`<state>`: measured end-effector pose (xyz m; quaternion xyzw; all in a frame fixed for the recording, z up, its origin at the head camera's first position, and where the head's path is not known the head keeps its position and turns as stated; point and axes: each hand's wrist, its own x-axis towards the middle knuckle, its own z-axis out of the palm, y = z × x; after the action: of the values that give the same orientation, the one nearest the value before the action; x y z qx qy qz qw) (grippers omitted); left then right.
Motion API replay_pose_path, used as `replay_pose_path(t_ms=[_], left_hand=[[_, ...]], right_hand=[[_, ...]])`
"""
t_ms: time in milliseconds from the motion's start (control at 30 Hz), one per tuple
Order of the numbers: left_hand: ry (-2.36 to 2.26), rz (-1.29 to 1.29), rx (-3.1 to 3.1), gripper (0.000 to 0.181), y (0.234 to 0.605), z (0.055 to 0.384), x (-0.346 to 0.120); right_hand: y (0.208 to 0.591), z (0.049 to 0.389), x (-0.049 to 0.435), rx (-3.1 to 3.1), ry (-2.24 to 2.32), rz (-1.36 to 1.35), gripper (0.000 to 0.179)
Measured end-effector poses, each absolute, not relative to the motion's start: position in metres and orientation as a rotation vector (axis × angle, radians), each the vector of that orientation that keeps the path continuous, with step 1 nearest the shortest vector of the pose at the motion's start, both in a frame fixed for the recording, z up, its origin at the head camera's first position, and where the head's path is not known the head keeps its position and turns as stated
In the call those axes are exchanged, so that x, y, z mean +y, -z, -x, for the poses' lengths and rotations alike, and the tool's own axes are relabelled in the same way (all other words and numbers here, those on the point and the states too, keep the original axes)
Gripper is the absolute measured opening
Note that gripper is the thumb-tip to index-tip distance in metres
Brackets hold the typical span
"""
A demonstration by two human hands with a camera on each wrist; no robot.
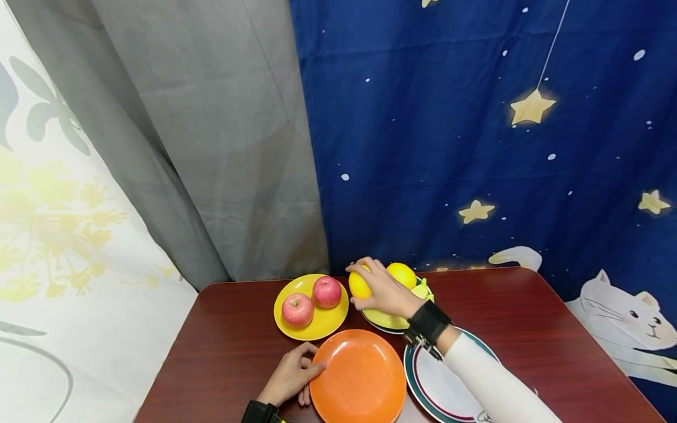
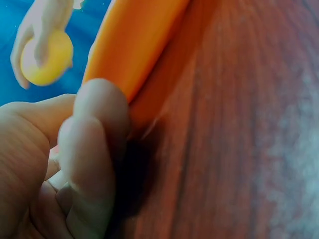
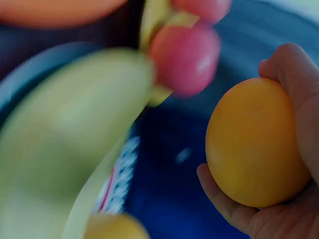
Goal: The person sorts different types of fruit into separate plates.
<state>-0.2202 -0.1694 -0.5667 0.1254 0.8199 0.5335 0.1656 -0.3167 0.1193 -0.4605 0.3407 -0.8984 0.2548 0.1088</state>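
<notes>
My right hand (image 1: 390,294) grips a yellow lemon (image 1: 359,286), fingers and thumb wrapped around its sides; the right wrist view shows this lemon (image 3: 256,144) large. It is held over the left side of a plate (image 1: 392,331) bearing bananas (image 1: 385,319) and another lemon (image 1: 402,274). With thumb and fingertips, my left hand (image 1: 291,375) pinches the left rim of an orange plate (image 1: 358,376) at the table's front. In the left wrist view the plate's edge (image 2: 134,45) meets those fingertips.
A yellow plate (image 1: 317,330) with two red apples (image 1: 298,310) stands behind the orange plate, to the left. A white plate with a green rim (image 1: 441,382) lies at right under my forearm. Curtains (image 1: 412,129) hang behind the reddish-brown table (image 1: 222,335).
</notes>
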Motion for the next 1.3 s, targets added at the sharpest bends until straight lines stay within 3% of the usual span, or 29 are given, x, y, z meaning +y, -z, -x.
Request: replay_pose_path(t_ms=[267,433,700,933,1100,1300], left_hand=[[-1.502,-0.334,2.356,0.036,0.569,0.221,-0.171],[-1.504,-0.329,2.347,0.034,0.569,0.221,-0.171],[-1.505,-0.319,2.35,0.034,0.57,0.218,-0.168],[-1.518,-0.352,2.358,0.032,0.569,0.218,-0.169],[-1.522,-0.333,2.347,0.03,0.568,0.218,-0.169],[-1.512,-0.321,2.369,0.031,0.569,0.218,-0.168]], right_hand=[[0.469,0.229,0.099,-2.507,-0.655,-1.333,0.062],[0.493,0.199,0.091,-2.666,-0.643,-1.477,0.058],[0.521,0.194,0.089,-2.695,-0.607,-1.556,0.057],[0.517,0.193,0.088,-2.747,-0.62,-1.521,0.055],[0.513,0.194,0.089,-2.795,-0.614,-1.489,0.063],[0.489,0.208,0.089,-2.819,-0.695,-1.375,0.064]])
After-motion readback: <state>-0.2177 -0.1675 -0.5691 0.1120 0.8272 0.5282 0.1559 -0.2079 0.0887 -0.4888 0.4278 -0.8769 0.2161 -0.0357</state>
